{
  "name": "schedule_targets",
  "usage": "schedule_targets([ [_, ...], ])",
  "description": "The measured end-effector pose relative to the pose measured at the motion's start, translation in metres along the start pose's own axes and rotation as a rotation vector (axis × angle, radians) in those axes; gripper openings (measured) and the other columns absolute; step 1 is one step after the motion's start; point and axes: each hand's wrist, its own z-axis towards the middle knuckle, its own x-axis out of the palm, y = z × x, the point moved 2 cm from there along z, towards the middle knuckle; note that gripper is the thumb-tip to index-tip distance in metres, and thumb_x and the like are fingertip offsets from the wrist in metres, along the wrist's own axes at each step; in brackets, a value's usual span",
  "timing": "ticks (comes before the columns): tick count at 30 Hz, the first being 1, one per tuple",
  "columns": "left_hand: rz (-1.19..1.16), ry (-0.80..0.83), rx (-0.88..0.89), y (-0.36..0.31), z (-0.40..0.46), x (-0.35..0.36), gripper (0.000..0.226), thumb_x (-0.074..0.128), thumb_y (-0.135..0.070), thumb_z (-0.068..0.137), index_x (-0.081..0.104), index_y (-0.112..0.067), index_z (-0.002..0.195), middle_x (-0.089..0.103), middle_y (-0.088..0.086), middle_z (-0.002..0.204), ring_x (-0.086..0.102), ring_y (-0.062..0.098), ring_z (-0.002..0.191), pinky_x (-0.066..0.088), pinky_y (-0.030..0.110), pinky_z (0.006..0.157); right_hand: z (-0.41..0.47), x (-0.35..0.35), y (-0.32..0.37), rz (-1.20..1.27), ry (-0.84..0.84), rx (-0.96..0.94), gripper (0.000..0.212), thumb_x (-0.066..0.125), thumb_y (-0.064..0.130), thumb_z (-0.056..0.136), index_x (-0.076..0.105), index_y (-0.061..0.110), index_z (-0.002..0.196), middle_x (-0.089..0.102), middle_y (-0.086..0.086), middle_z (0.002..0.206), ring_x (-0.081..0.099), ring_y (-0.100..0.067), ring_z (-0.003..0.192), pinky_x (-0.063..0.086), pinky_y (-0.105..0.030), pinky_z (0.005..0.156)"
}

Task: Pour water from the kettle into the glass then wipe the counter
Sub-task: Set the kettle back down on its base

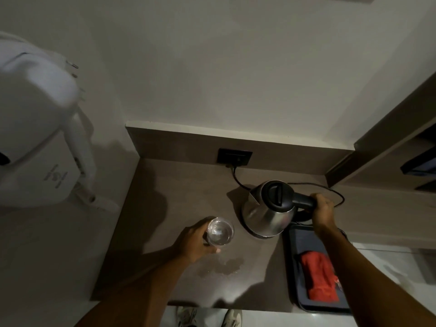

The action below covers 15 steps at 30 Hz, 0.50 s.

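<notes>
In the head view the right hand (323, 208) has its grip closed round the handle of the kettle (269, 208), which sits on its base on the desk (165, 208); the left hand (195, 241) wraps the glass (220, 231) just beside it. A puddle (226, 267) lies near the glass, and a red cloth (319, 277) waits on the tray (292, 267). The spout points away from the glass, so a hasty tilt could splash more water onto the desk.

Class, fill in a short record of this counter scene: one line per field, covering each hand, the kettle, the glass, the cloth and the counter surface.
left hand: wrapped around the glass, which stands upright on the counter
right hand: gripping the kettle by its black handle
kettle: lid shut, spout facing left toward the glass, sitting at its base, plugged into the wall socket
glass: clear; water level cannot be told
cloth: red, lying on a dark tray, untouched
counter: a wet patch just in front of the glass
</notes>
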Motion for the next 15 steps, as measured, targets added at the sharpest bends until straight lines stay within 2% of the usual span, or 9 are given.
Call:
schedule_targets([
  [2,-0.003,-0.007,-0.006,0.002,0.001,0.002,0.097,0.092,-0.045,0.058,0.045,-0.035,0.143,0.067,-0.008,0.130,0.067,0.008,0.107,0.055,0.032,0.096,0.002,0.000,0.000,0.016,0.003,0.019,0.036,0.035,0.013,0.098,0.051,0.012,0.065,0.048,-0.009,0.063,0.053,-0.012,0.053,0.045,-0.021,0.048],
  [5,-0.015,-0.010,-0.013,0.004,0.002,0.005,0.098,0.093,-0.043,0.058,0.046,-0.034,0.143,0.068,-0.007,0.129,0.066,0.010,0.109,0.055,0.035,0.098,0.004,0.000,-0.005,0.018,-0.009,0.026,0.035,0.034,0.016,0.099,0.052,0.012,0.069,0.051,-0.011,0.068,0.050,-0.020,0.061,0.044,-0.030,0.055],
  [7,-0.016,-0.004,-0.026,0.005,0.001,0.006,0.098,0.093,-0.042,0.058,0.045,-0.034,0.144,0.068,-0.006,0.129,0.067,0.012,0.108,0.055,0.037,0.098,0.004,-0.003,-0.007,-0.038,0.014,-0.011,0.037,0.033,0.020,0.101,0.056,0.009,0.074,0.056,-0.013,0.073,0.054,-0.022,0.065,0.044,-0.031,0.059],
  [9,-0.014,-0.005,-0.035,0.006,0.001,0.008,0.099,0.093,-0.040,0.059,0.044,-0.034,0.144,0.067,-0.005,0.130,0.067,0.014,0.107,0.054,0.038,0.098,0.001,-0.005,-0.005,-0.098,0.014,-0.038,0.041,0.034,0.033,0.103,0.060,0.009,0.083,0.062,-0.011,0.079,0.060,-0.019,0.070,0.046,-0.026,0.062],
  [11,-0.028,-0.004,-0.036,0.006,0.001,0.008,0.099,0.094,-0.039,0.059,0.044,-0.034,0.144,0.066,-0.005,0.131,0.067,0.013,0.105,0.054,0.039,0.098,-0.006,-0.010,-0.003,-0.109,-0.061,-0.026,0.042,0.037,0.047,0.100,0.061,0.013,0.095,0.064,-0.005,0.087,0.062,-0.013,0.077,0.046,-0.023,0.064],
  [13,-0.037,-0.005,-0.032,0.006,0.001,0.009,0.099,0.094,-0.039,0.058,0.044,-0.036,0.143,0.067,-0.006,0.129,0.067,0.012,0.102,0.055,0.038,0.097,-0.022,-0.018,-0.009,-0.133,-0.136,-0.021,0.045,0.037,0.054,0.097,0.057,0.016,0.107,0.062,-0.005,0.097,0.061,-0.015,0.086,0.049,-0.028,0.070],
  [15,-0.049,-0.004,-0.030,0.007,0.000,0.010,0.099,0.095,-0.038,0.057,0.045,-0.038,0.142,0.068,-0.007,0.127,0.068,0.012,0.101,0.055,0.039,0.096,-0.048,-0.029,-0.033,-0.269,-0.159,-0.070,0.042,0.038,0.056,0.096,0.052,0.022,0.116,0.061,-0.006,0.110,0.061,-0.021,0.099,0.051,-0.033,0.079],
])
